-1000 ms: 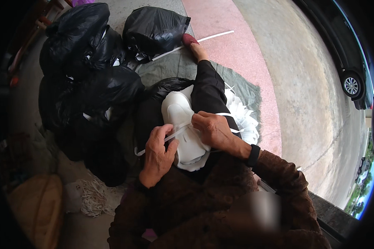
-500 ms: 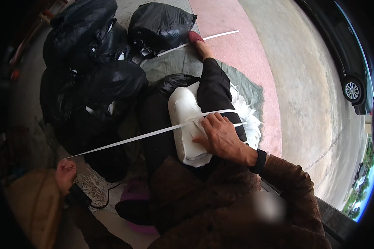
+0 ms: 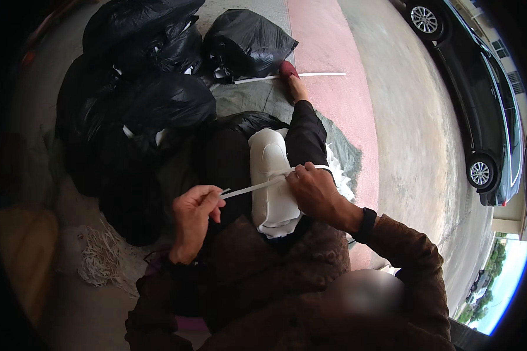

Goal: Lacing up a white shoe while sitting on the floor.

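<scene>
Across my lap lies a white, rounded, shoe-shaped bundle [image 3: 267, 153] that looks like nested pieces. A narrow white strap [image 3: 249, 189] runs over it. My left hand [image 3: 196, 217] is to the left of the bundle, pinching the strap between thumb and fingers with a short end sticking out. On the bundle's right side rests my right hand [image 3: 317, 190], its fingers curled down on the strap where it crosses the top. The strap's underside run is hidden. More white layered pieces [image 3: 341, 175] show beyond my right leg.
Black plastic bags [image 3: 158, 105] are heaped at the left, and another bag [image 3: 249, 44] stands ahead by my foot. A tangle of white strips [image 3: 102, 257] lies at lower left. A green sheet [image 3: 249, 96] covers the ground. Dark cars [image 3: 480, 117] stand far right.
My left hand has come in from the far left toward the bundle, so the strap stretch between them is much shorter. My right hand stays on the bundle. The view has shifted.
</scene>
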A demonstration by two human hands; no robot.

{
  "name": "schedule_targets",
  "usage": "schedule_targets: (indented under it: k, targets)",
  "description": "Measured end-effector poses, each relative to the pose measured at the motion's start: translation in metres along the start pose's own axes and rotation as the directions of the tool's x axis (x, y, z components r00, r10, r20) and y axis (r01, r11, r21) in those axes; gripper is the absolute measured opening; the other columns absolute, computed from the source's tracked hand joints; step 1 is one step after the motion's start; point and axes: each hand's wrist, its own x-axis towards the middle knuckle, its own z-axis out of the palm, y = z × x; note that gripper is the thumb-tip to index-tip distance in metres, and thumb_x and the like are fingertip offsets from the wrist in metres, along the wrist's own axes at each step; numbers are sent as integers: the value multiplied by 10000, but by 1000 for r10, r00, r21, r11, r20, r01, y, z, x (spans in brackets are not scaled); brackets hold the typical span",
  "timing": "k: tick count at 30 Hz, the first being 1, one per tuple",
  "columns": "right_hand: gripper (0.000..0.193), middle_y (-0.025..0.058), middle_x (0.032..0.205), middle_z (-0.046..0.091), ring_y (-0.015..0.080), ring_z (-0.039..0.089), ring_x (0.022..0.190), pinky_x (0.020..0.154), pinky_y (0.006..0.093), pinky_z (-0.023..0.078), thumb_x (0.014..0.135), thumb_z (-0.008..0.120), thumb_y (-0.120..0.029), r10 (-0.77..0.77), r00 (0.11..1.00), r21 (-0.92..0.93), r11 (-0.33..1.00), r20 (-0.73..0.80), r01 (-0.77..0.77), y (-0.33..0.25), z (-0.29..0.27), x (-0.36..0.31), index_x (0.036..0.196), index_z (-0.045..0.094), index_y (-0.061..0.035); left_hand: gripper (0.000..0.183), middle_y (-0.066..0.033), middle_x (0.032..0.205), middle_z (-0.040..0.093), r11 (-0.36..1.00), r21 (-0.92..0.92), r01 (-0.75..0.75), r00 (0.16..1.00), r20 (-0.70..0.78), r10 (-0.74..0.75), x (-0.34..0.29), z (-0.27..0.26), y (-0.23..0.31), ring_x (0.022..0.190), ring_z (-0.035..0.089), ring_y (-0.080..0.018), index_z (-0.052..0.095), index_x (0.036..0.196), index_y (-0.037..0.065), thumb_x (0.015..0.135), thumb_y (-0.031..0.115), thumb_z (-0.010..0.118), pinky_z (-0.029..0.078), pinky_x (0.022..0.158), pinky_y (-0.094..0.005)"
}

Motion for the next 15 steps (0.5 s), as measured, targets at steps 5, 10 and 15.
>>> schedule_targets:
  k: [5,10,15]
  targets:
    - [180,116,899,644,312,646,887,731,405,561,730,667,-93,83,996,184,980,-38,-75,0,-5,5,904,671,-48,13,-208,772,661,651,583,-487,863,206,461,23,60,-40,671,659,-361,608,821,-14,814,-22,601,534,647,-434]
    - [205,156,892,629,327,637,858,687,419,562,689,637,-88,158,968,278,955,-193,-100,-2,13,-5,877,650,-6,90,-212,717,612,567,689,-452,872,207,444,48,71,-45,690,613,-430,538,792,-1,761,-51,606,491,624,-480]
    - [86,135,811,594,338,636,804,641,440,542,801,622,-109,202,908,366,929,-367,-59,-2,24,-8,775,594,-32,236,-260,747,626,483,784,-390,915,271,300,56,71,-41,738,654,-425,543,809,-46,637,18,692,538,671,-478]
